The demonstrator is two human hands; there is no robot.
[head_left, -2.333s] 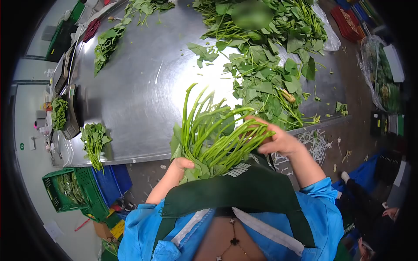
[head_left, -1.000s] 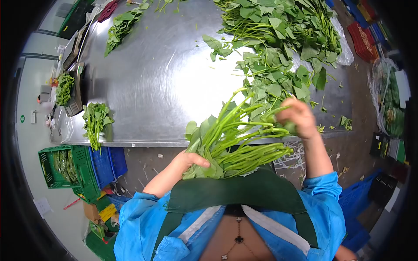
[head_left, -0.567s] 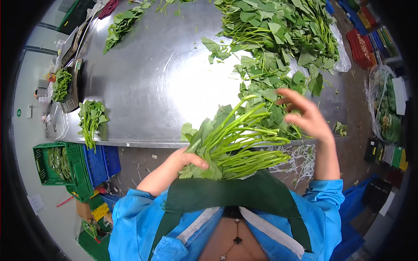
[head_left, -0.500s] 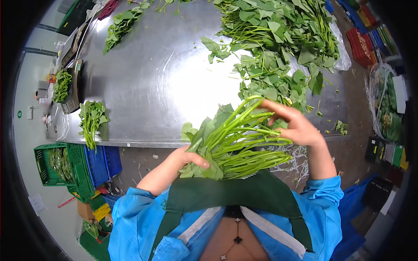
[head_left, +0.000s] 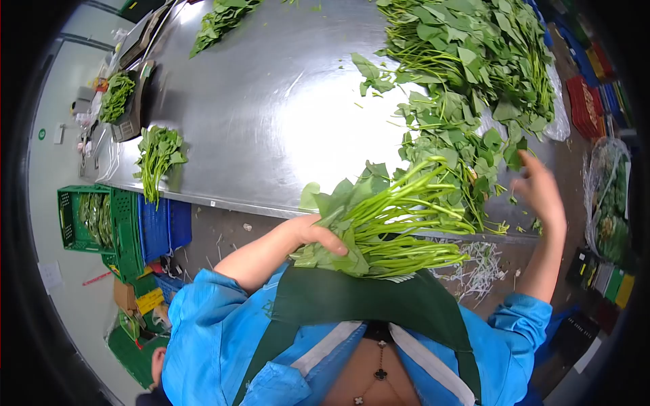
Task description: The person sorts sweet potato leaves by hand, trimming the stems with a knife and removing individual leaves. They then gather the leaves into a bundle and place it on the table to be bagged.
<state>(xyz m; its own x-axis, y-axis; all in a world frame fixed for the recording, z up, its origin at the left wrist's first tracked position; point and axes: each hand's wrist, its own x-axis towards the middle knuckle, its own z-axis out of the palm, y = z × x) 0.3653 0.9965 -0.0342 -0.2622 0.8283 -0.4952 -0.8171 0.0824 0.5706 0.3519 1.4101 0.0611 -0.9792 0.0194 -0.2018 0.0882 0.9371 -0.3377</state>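
Note:
My left hand [head_left: 317,237] is wrapped round the leafy end of a bunch of sweet potato greens [head_left: 406,223], held against the front of my green apron. Its long green stems fan out to the right, past the table's near edge. My right hand [head_left: 542,193] is off to the right, fingers apart, beside a dark leaf at the edge of the loose greens [head_left: 450,139]. I see nothing held in it. Behind those lies a large heap of the same greens [head_left: 474,47] on the metal table [head_left: 257,128].
A small bunch [head_left: 160,159] lies at the table's left edge, near a scale [head_left: 128,125] bearing more greens. Green crates [head_left: 118,237] and a blue crate [head_left: 179,223] stand below left. Another person's hand [head_left: 158,365] shows at lower left. Bagged greens [head_left: 607,196] are at right.
My right hand has left the stem ends and moved right, to the edge of the loose greens. My left hand still grips the bunch. The view has turned slightly.

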